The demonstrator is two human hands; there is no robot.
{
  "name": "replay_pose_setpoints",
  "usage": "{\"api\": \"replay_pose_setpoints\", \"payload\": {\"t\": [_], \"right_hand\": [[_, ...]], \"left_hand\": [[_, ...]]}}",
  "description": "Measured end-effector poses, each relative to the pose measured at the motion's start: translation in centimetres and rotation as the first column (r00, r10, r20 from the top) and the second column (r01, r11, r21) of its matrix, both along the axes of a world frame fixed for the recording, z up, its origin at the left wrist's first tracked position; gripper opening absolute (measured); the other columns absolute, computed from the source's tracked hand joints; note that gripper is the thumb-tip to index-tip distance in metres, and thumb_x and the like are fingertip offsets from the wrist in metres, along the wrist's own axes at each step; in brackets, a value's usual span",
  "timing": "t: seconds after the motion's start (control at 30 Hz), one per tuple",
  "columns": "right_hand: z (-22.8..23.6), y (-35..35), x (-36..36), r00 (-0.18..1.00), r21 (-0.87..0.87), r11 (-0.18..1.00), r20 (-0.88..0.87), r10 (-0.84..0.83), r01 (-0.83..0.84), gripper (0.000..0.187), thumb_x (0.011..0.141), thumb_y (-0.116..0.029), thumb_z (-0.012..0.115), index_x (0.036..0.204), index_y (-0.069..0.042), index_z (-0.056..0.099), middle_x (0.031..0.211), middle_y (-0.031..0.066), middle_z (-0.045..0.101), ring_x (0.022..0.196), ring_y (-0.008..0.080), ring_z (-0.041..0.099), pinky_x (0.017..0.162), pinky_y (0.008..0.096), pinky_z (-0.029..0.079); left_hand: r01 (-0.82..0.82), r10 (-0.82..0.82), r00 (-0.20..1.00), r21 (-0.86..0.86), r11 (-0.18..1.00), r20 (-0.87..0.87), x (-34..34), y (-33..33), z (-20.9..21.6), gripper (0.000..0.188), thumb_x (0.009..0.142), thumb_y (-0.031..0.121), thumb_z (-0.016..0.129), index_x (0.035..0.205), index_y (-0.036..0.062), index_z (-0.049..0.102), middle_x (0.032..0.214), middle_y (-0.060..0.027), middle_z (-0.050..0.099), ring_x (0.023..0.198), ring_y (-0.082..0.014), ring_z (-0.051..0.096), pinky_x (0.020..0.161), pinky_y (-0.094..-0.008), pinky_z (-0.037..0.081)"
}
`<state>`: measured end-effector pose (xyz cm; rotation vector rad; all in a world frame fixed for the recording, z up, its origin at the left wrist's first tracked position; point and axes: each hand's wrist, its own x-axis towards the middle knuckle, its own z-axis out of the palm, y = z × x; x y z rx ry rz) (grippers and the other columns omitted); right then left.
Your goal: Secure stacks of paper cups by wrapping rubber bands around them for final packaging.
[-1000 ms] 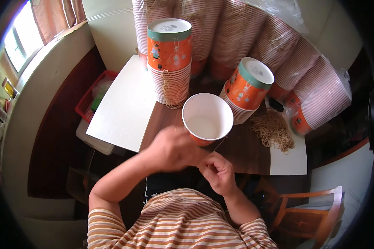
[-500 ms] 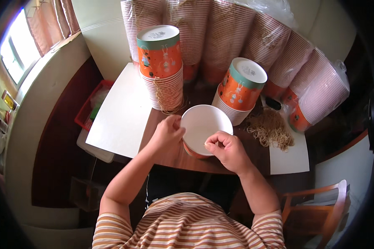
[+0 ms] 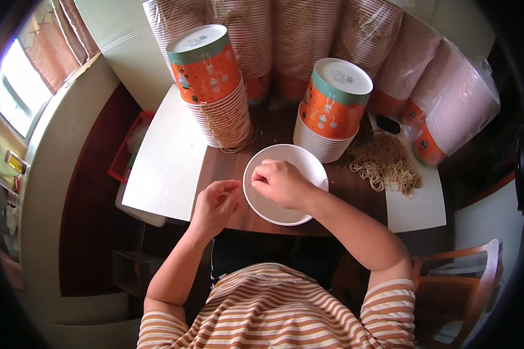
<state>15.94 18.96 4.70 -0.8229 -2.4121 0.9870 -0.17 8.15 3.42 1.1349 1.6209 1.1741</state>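
A round paper tub (image 3: 279,216), white inside, stands mouth up near the table's front edge. Over its opening is my right hand (image 3: 279,183), thumb and fingers pinched together; anything in the pinch is too small to make out. Just off the tub's left rim, my left hand (image 3: 214,206) has its fingers loosely bent and apart, with nothing visible in them. Behind the tub to the right stands an upside-down stack of orange and green tubs (image 3: 336,107). A taller stack (image 3: 206,75) at the left has tan rubber bands (image 3: 224,131) hanging around it.
A heap of rubber bands (image 3: 387,166) lies at the right, by a small black object (image 3: 388,124). Plastic-wrapped tub stacks (image 3: 463,104) line the back. White boards (image 3: 166,160) lie on the brown table (image 3: 230,171). A wooden chair (image 3: 477,279) stands at the lower right.
My right hand has moved left and away from me, from the tub's near right rim to over its opening. My left hand has left the rim, shifting left and nearer me.
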Motion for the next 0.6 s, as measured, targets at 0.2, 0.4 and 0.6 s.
{"api": "replay_pose_setpoints", "payload": {"t": [0.2,0.4,0.6], "right_hand": [[-0.36,0.26,-0.27,1.000,0.045,0.999,-0.003,0.018,-0.018,0.009,0.079,-0.010,0.061,0.078,-0.001,0.063,0.078,0.0109,0.060,0.069,0.0251,0.060,0.063,0.0352,0.048],[-0.71,0.39,-0.50,1.000,0.061,0.998,0.000,0.029,-0.029,0.009,0.079,-0.010,0.061,0.078,-0.002,0.063,0.079,0.0110,0.060,0.069,0.0254,0.060,0.063,0.0352,0.048],[-0.26,0.35,-0.54,1.000,0.009,1.000,-0.026,-0.011,0.011,0.010,0.080,-0.012,0.062,0.078,-0.002,0.063,0.080,0.0110,0.060,0.069,0.0248,0.060,0.063,0.0350,0.048]], "left_hand": [[0.027,-0.025,0.998,0.022,0.999,-0.058,-0.27,0.30,-0.32,0.019,0.089,0.008,0.059,0.103,-0.0039,0.062,0.083,-0.0070,0.065,0.069,-0.0098,0.062,0.062,-0.0224,0.051],[0.039,-0.038,0.996,0.013,0.999,-0.079,-0.23,0.64,-0.07,0.018,0.088,0.007,0.059,0.102,-0.0043,0.063,0.087,-0.0086,0.063,0.070,-0.0109,0.062,0.062,-0.0227,0.051],[0.049,-0.046,0.995,0.039,0.998,-0.090,-0.24,0.79,-0.47,0.018,0.087,0.006,0.060,0.101,-0.0043,0.063,0.088,-0.0098,0.062,0.071,-0.0116,0.062,0.063,-0.0233,0.051]]}}
